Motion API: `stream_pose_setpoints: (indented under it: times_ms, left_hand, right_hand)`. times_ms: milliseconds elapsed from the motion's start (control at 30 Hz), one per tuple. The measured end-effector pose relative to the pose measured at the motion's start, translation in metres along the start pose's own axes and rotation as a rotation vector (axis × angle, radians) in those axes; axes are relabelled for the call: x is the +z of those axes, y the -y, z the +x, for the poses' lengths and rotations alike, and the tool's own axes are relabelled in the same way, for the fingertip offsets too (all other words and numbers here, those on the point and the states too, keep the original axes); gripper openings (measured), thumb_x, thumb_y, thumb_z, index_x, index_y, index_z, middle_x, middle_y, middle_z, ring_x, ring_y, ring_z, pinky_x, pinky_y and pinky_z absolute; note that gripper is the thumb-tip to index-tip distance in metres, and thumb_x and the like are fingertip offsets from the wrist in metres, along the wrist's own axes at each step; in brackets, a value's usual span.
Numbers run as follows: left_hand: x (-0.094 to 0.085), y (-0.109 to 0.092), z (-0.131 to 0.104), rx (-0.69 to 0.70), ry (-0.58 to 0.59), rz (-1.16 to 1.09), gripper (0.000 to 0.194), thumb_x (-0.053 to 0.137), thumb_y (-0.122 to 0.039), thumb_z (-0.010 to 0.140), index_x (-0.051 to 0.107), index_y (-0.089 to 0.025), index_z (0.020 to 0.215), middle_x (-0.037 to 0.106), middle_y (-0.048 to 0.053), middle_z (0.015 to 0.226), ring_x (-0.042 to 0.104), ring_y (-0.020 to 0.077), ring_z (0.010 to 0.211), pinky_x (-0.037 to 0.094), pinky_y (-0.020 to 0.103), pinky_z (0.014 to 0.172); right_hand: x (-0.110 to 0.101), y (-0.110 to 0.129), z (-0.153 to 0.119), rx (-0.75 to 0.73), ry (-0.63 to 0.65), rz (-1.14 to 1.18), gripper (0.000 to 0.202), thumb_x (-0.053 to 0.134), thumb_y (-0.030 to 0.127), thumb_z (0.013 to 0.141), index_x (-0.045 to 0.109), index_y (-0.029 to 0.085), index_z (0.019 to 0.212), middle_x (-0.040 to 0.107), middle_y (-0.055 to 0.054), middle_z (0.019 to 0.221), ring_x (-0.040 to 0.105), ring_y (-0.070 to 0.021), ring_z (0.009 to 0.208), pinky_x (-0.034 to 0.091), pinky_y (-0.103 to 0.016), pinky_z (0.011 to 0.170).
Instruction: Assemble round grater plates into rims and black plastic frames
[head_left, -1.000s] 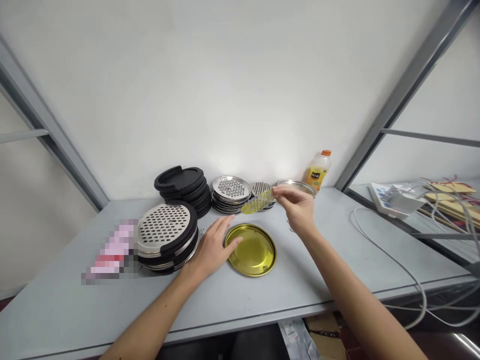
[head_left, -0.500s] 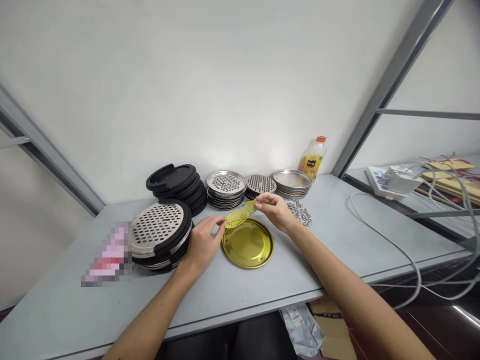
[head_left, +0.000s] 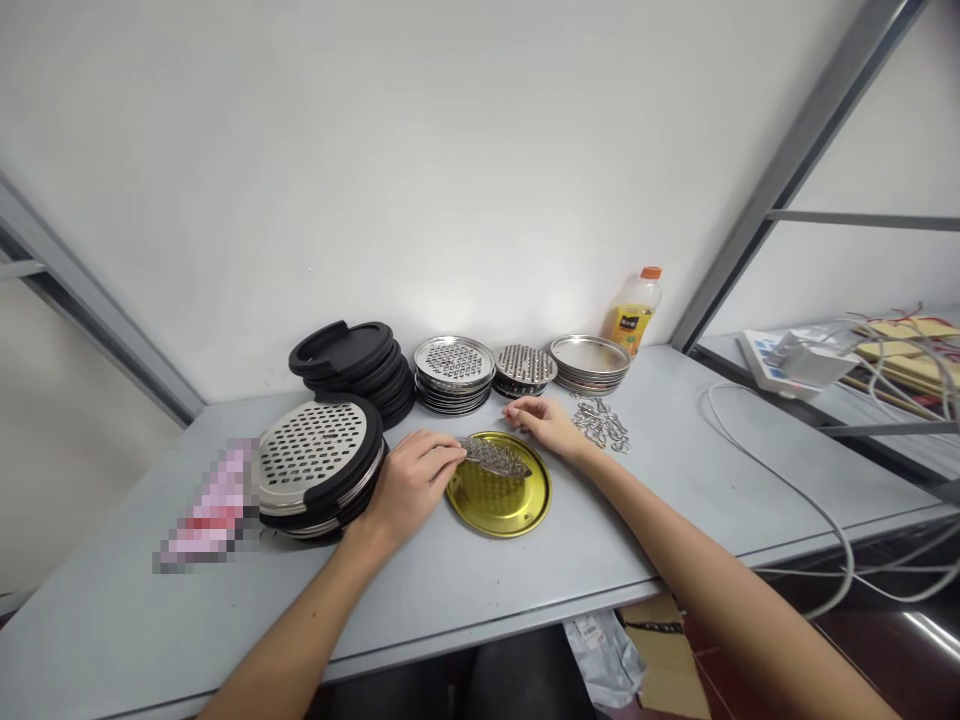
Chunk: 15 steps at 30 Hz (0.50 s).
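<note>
My left hand [head_left: 420, 475] pinches a small perforated metal grater disc [head_left: 496, 458] by its left edge. The disc tilts over a shiny gold-coloured round tray [head_left: 499, 515] that lies on the table, and its rough side shows. Just behind the tray, my right hand [head_left: 544, 422] is apart from the disc, with thumb and fingertips closed together; what they hold, if anything, is too small to make out. Beyond it stands a stack of small grater discs [head_left: 525, 366]. A heap of small metal clips [head_left: 600, 424] lies to the right of my right hand.
To the left are black round holders [head_left: 345, 352] in a stack and a stack topped by a slotted grater [head_left: 315, 455]. Larger grater discs [head_left: 454, 362], plain metal trays [head_left: 591, 354] and a bottle [head_left: 634, 318] line the wall. A white cable [head_left: 780, 475] crosses the right side.
The disc has turned over in my left hand, from a yellow-looking face to a grey, rough one. My right hand has let go of its far edge.
</note>
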<state>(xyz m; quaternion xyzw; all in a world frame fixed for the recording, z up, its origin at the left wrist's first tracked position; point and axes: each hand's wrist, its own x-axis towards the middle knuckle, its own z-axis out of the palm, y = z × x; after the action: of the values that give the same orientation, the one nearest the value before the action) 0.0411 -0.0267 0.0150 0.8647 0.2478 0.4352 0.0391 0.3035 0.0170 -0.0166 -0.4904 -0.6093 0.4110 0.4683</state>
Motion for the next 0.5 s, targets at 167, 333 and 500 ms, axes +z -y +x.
stream_pose_setpoints:
  times_ms: [167, 333, 500]
  left_hand:
    - [-0.0036, -0.0033, 0.0017, 0.037, 0.11, -0.015, 0.016, 0.057, -0.01, 0.086, 0.069, -0.02, 0.086, 0.066, 0.005, 0.093, 0.062, 0.0181, 0.087, 0.052, 0.035, 0.079]
    - [-0.0045, -0.0054, 0.0014, 0.05, 0.147, 0.016, 0.016, 0.057, -0.008, 0.083, 0.068, -0.02, 0.083, 0.067, 0.004, 0.092, 0.063, 0.0176, 0.084, 0.051, 0.035, 0.079]
    - [-0.0057, -0.0069, 0.0025, 0.055, 0.145, -0.008, 0.015, 0.059, -0.007, 0.079, 0.066, -0.02, 0.078, 0.067, 0.003, 0.09, 0.062, 0.0168, 0.082, 0.051, 0.034, 0.078]
  right_hand:
    - [0.0016, 0.0009, -0.0021, -0.055, 0.071, -0.129, 0.03, 0.061, 0.044, 0.078, 0.067, 0.015, 0.082, 0.068, -0.005, 0.076, 0.06, -0.0171, 0.068, 0.047, -0.03, 0.066]
    - [0.0026, 0.0033, -0.0054, -0.065, 0.117, -0.177, 0.034, 0.059, 0.046, 0.081, 0.069, 0.014, 0.084, 0.069, -0.005, 0.077, 0.06, -0.0178, 0.067, 0.048, -0.029, 0.064]
    - [0.0041, 0.0054, -0.0077, -0.065, 0.14, -0.191, 0.035, 0.058, 0.047, 0.082, 0.069, 0.014, 0.086, 0.069, -0.005, 0.076, 0.06, -0.0173, 0.065, 0.047, -0.028, 0.06]
